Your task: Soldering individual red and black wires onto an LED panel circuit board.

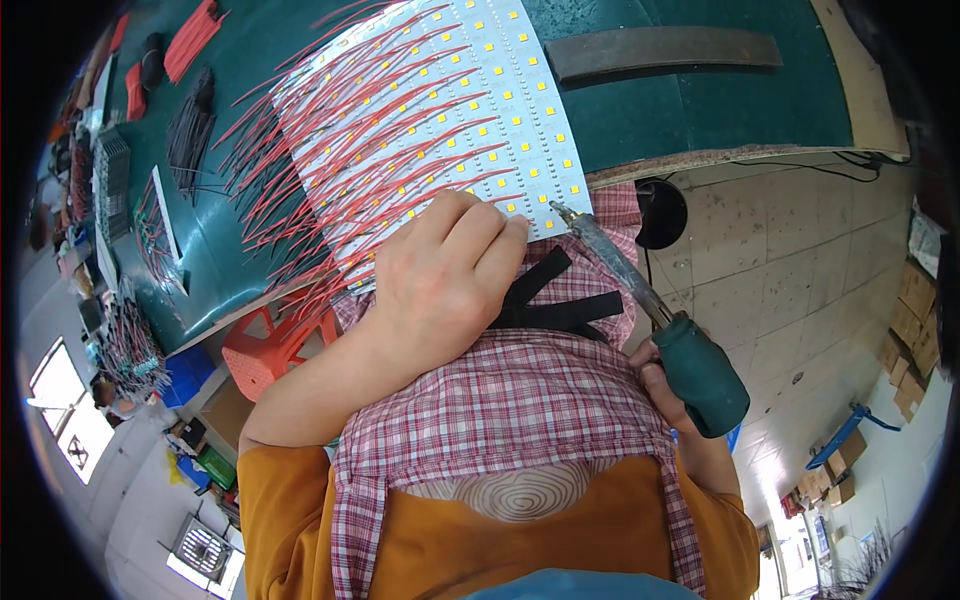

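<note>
A white LED circuit board (553, 100) with rows of small yellow LEDs lies on the green table, its near edge reaching over the table's edge. Many red wires (400, 130) and black wires (262, 172) fan out leftward from it. My left hand (445, 270) is closed over the board's near edge; its fingertips, and whatever they pinch, are hidden. My right hand (662, 388) is wrapped round the green handle of a soldering iron (622, 270). The iron's tip is close to the board's near right corner, beside the left fingers; whether it touches, I cannot tell.
A dark flat bar (665, 52) lies on the green table (700, 110) at the right. Bundles of red wire (193, 40) and black wire (190, 130) lie at the left. An orange stool (265, 350) stands below the table's left edge. Cardboard boxes (912, 310) stand far right.
</note>
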The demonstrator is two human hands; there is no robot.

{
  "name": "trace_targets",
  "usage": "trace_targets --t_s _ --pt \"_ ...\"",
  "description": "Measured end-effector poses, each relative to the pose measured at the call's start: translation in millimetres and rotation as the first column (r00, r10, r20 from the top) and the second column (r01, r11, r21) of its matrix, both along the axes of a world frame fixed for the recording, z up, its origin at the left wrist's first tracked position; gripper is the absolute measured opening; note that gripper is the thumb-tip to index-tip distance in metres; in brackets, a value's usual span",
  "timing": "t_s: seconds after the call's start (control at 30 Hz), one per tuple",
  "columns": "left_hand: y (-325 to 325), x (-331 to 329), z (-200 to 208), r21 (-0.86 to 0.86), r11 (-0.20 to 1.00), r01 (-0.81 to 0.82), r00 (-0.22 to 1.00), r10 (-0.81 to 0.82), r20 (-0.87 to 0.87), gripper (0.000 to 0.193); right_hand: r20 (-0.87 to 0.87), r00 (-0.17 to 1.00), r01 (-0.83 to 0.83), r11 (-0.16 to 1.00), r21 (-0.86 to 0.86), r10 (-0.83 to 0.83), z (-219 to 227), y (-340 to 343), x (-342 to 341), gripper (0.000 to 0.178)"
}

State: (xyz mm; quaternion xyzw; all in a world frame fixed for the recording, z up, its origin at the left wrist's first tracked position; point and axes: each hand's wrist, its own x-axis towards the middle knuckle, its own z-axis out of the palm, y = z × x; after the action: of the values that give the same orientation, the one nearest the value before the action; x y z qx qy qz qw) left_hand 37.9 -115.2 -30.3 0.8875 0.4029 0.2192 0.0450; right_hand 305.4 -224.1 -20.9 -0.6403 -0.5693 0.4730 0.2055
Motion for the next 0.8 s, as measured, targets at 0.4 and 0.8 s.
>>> trace_targets --t_s 0.4,0.8 --pt "-22.0 -37.1 37.0 -0.151 0.988 0.018 0.999 -0.021 -0.023 0.031 0.042 0.984 -0.17 0.985 -0.031 0.171 3.8 20.1 7.4 0.018" --pt "35.5 -48.5 64.7 -0.137 0.973 -0.188 0.966 0.208 0.152 0.029 -0.425 0.895 0.182 0.981 0.07 -0.136 -15.9 44.3 -13.2 0.037"
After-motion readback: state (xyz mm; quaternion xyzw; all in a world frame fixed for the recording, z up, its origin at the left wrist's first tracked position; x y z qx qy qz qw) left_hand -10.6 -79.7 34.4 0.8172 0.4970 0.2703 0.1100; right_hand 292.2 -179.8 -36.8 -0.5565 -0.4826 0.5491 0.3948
